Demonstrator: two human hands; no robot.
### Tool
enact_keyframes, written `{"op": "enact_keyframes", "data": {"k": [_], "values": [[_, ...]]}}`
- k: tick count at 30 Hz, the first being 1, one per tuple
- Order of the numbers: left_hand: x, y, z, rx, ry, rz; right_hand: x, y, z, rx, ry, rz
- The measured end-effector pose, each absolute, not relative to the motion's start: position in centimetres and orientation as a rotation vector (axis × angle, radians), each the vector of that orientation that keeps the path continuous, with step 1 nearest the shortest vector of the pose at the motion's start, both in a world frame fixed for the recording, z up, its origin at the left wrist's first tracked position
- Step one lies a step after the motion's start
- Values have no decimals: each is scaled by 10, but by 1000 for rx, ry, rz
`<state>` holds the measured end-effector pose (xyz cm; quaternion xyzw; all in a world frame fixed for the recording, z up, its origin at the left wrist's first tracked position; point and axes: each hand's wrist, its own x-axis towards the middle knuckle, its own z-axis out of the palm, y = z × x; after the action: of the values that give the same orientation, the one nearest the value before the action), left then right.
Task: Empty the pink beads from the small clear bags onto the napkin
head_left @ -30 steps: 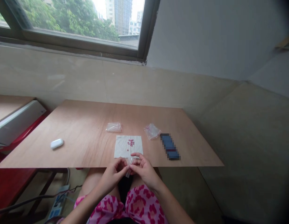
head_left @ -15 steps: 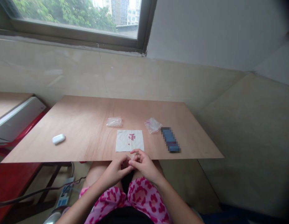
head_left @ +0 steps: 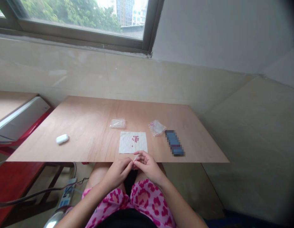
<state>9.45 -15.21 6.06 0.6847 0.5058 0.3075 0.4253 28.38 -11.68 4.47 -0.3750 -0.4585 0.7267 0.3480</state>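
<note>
My left hand (head_left: pixel 118 171) and my right hand (head_left: pixel 148 165) meet just below the near edge of the wooden table (head_left: pixel 90 133), above my lap. Both pinch a small clear plastic bag (head_left: pixel 136 157) between their fingertips. On the table right in front of them lies a white paper sheet (head_left: pixel 128 146) with a small heap of pink beads (head_left: pixel 135 138). Beyond it lie an empty-looking clear bag (head_left: pixel 117 123) and a clear bag holding pink beads (head_left: pixel 156 127).
A dark blue flat object (head_left: pixel 174 143), blurred, lies right of the paper. A small white case (head_left: pixel 62 139) sits at the table's left. A white and red unit (head_left: pixel 18 120) stands to the left, a power strip (head_left: pixel 66 196) with cables on the floor. Wall and window behind.
The small clear bag hung down from my fingers a second ago; it is now raised to the table edge, pinched by both hands. The camera has tilted slightly.
</note>
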Motion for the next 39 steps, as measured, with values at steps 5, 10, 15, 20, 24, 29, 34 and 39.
{"op": "enact_keyframes", "data": {"k": [5, 10, 15, 20, 24, 29, 34, 39], "values": [[93, -152, 56, 1785, 1352, 845, 282, -118, 45, -1023, -1254, 1800], [92, -151, 55, 1734, 1342, 819, 283, -118, 43, -1033, -1282, 1767], [91, -150, 58, 1757, 1350, 798, 283, -118, 45, -1038, -1291, 1762], [91, -152, 52, 1947, 1428, 746, 282, -120, 45, -1051, -1375, 1727], [90, -153, 42, 1991, 1427, 761, 282, -122, 45, -1096, -1467, 1640], [89, -152, 41, 1994, 1398, 768, 281, -124, 46, -1087, -1465, 1644], [90, -151, 47, 1890, 1407, 779, 281, -123, 47, -1072, -1428, 1654], [89, -150, 50, 1729, 1457, 807, 282, -121, 47, -1073, -1437, 1646]]}}
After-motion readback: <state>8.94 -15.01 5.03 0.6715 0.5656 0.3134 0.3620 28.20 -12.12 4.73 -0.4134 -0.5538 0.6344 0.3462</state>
